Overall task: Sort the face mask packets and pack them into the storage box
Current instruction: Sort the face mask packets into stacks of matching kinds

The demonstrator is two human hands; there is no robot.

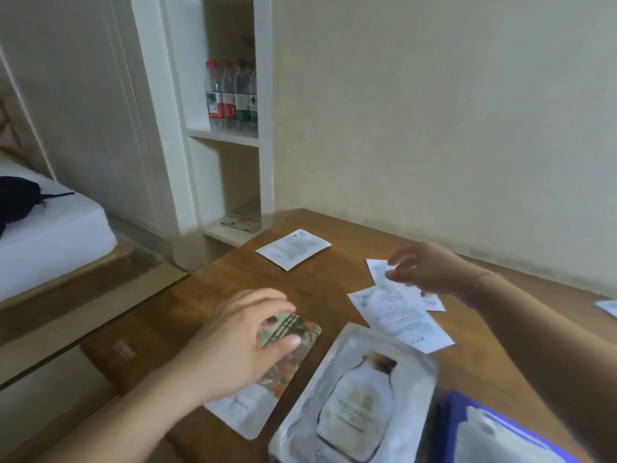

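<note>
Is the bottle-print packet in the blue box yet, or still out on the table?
Out. The bottle-print packet lies flat on the table, beside the blue box; neither hand touches it.

Both forearms are bare, no sleeves in view. The left hand (233, 342) wears nothing. Back from the right hand's (430, 269) fingers, a thin bracelet (480, 279) circles the wrist.

Table (334, 262) centre; one packet (293, 248) upper middle, two overlapping packets (400, 312) right of centre, bottle-print packet (357, 396) bottom centre, storage box (447, 426) bottom right.
</note>
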